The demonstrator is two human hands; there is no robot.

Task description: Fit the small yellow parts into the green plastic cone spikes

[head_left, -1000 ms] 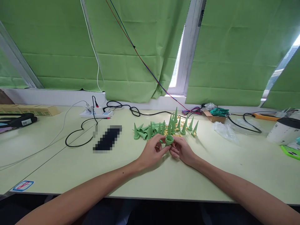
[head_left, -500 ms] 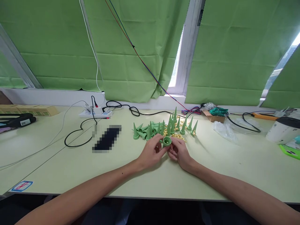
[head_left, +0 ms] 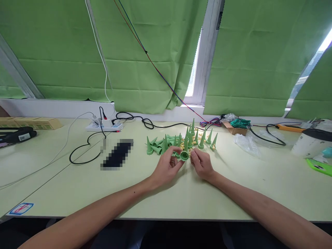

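My left hand [head_left: 167, 166] grips a green cone [head_left: 184, 156] by its side, with the round hollow base facing me. Just to the right, my right hand [head_left: 202, 164] is closed, thumb against the bent fingers; whatever it may hold is too small to make out. The two hands are a little apart. Behind them several green cones [head_left: 201, 141] stand upright, and more green cones [head_left: 156, 149] lie in a heap at the left. Small yellowish pieces [head_left: 195, 142] are scattered among the cones.
A dark pixelated rectangle [head_left: 117, 154] lies on the table left of my hands. Behind it are a power strip [head_left: 105, 125] and looping black cables. Toward the right sit a small cardboard box [head_left: 236, 129], a clear plastic bag [head_left: 247, 144], a white cup [head_left: 311, 142] and a green phone [head_left: 319, 166].
My right hand has moved slightly right, away from the cone's base, and its fingers have curled in. My left hand keeps the cone, its base a little more exposed. The view has shifted slightly.
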